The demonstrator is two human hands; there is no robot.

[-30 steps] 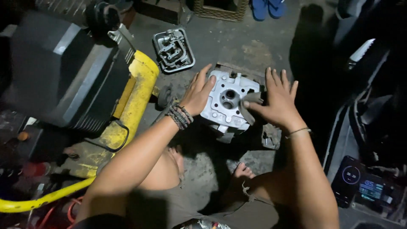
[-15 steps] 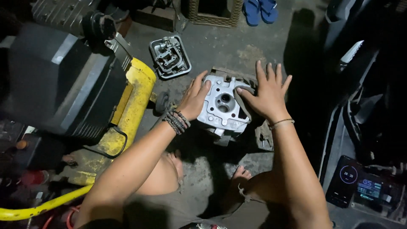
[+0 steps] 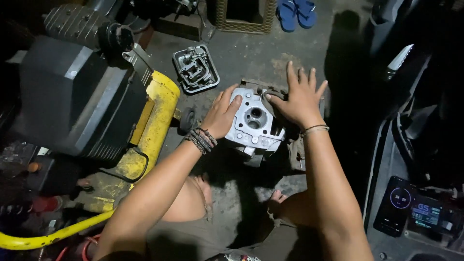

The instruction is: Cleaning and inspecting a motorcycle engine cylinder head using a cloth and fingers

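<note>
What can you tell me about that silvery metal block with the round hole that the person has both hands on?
The pale grey cast-metal engine block lies flat on the concrete floor, its machined face up. A round bore sits in its middle, with smaller holes near the corners. It looks dull and worn. The left hand presses on its left edge; the right hand lies over its upper right, pressing a greyish cloth against it.

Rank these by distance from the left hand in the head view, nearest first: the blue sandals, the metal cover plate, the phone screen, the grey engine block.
From the left hand:
1. Grey engine block, touching it, to its right.
2. Metal cover plate, on the floor just above.
3. Blue sandals, at the top edge.
4. Phone screen, far at the lower right.
</note>
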